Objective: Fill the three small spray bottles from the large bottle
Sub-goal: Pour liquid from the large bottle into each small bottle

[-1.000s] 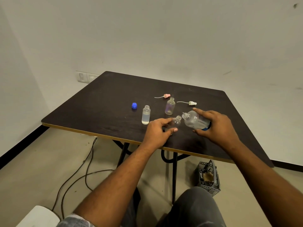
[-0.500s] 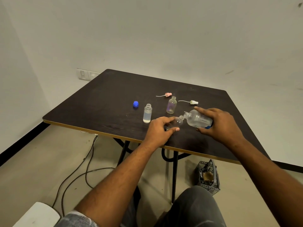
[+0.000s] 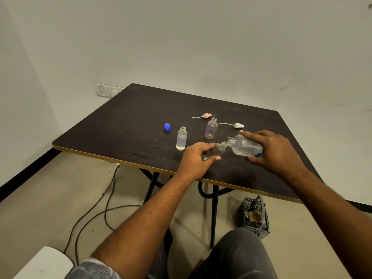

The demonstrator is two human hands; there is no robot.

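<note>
My right hand (image 3: pixel 275 152) grips the large clear bottle (image 3: pixel 244 147), tipped nearly flat with its open mouth to the left. That mouth meets the neck of a small clear bottle (image 3: pixel 218 150), which my left hand (image 3: pixel 196 160) holds tilted between thumb and fingers on the dark table (image 3: pixel 124 125). A second small bottle (image 3: pixel 181 138), holding clear liquid, stands upright to the left. The third small bottle (image 3: pixel 211 128), with a purple tint, stands behind. All three are uncapped.
A blue cap (image 3: pixel 167 127) lies left of the bottles. A pink spray head (image 3: pixel 206 115) and a white spray head (image 3: pixel 237 125), each with a dip tube, lie behind them. Cables (image 3: pixel 96 206) and a black basket (image 3: pixel 254 217) are on the floor under the table.
Both hands have stayed where they were. The large bottle's mouth has closed in on the small bottle's neck, and the large bottle is tipped a little further.
</note>
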